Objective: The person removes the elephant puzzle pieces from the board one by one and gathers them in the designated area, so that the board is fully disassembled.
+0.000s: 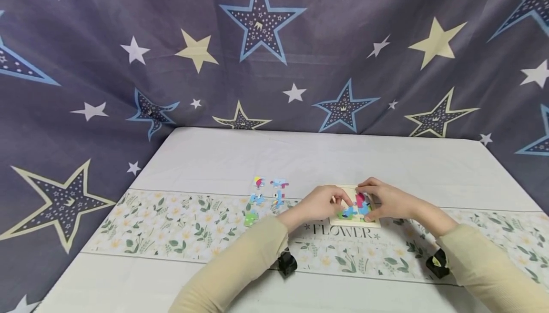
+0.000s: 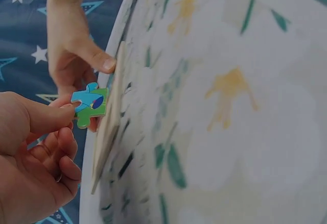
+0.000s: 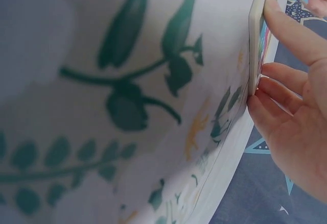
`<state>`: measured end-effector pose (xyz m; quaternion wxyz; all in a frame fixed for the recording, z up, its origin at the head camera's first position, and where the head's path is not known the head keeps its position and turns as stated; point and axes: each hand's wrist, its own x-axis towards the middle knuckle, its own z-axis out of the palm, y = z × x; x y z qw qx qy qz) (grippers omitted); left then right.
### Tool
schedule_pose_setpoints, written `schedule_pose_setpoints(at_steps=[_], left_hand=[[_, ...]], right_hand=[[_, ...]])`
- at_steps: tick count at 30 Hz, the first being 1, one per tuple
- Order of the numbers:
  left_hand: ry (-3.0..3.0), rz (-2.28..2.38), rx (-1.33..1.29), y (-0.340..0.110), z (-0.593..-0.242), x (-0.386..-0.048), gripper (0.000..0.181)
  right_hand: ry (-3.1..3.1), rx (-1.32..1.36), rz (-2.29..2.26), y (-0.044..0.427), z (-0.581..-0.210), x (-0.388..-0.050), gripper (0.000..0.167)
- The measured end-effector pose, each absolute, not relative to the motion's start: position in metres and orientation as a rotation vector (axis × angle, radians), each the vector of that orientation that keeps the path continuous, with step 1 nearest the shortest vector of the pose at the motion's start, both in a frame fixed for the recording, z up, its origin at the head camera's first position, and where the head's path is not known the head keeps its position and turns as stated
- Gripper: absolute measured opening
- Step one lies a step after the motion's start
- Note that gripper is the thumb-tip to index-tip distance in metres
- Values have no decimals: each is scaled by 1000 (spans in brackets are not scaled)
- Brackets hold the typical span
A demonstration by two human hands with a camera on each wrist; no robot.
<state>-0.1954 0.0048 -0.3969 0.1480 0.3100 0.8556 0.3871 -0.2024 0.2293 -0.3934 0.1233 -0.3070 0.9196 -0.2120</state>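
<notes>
My left hand (image 1: 322, 203) pinches a blue and green jigsaw piece (image 2: 92, 104) between thumb and forefinger, over the left part of a shallow wooden puzzle tray (image 1: 343, 223). In the left wrist view the piece is tilted up, close to the tray's rim. At the tray's right end is my right hand (image 1: 389, 200), gripping it with the thumb near the front and the fingers at the back edge. Pink and blue pieces (image 1: 361, 200) lie inside the tray, partly covered by this hand.
Left of the tray, several loose jigsaw pieces (image 1: 257, 198) lie spread out, one of them green (image 1: 250, 218). A floral runner (image 1: 171, 227) with printed lettering crosses the white table (image 1: 223, 156). A star-patterned curtain (image 1: 274, 79) hangs behind.
</notes>
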Motion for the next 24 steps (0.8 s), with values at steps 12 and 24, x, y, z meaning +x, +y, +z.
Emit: schedule_pose_setpoints(at_steps=[12, 24], left_hand=[[2514, 1059, 849, -25, -385, -196, 17], [2507, 1060, 780, -57, -380, -193, 15]], right_hand=[[2681, -871, -601, 230, -395, -204, 74], [2686, -878, -624, 232, -397, -204, 75]])
